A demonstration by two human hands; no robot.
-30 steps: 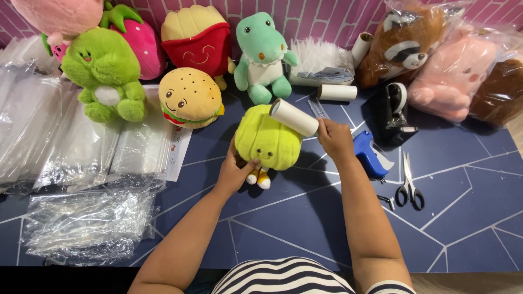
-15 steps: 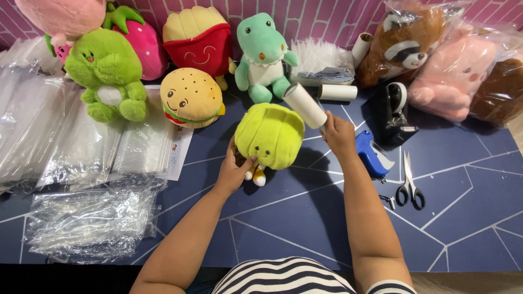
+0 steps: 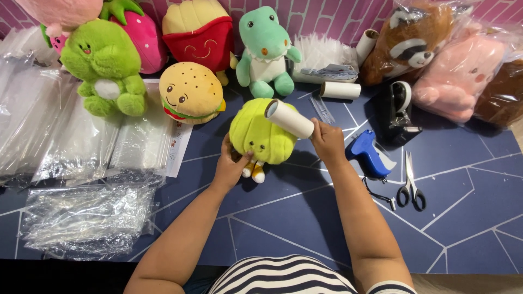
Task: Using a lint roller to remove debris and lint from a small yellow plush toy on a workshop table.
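Holding the yellow plush point(image 3: 261, 133) upright on the desk point(image 3: 305, 218), I judge I'm mid-way through rolling lint off it. My left hand point(image 3: 231, 166) cups its lower left side, fingers curled around the body near the small feet. My right hand point(image 3: 327, 141) grips the lint roller point(image 3: 289, 118), its white roll lying against the plush's top right. Next calls for a steady stroke across the fabric while the left hand braces.
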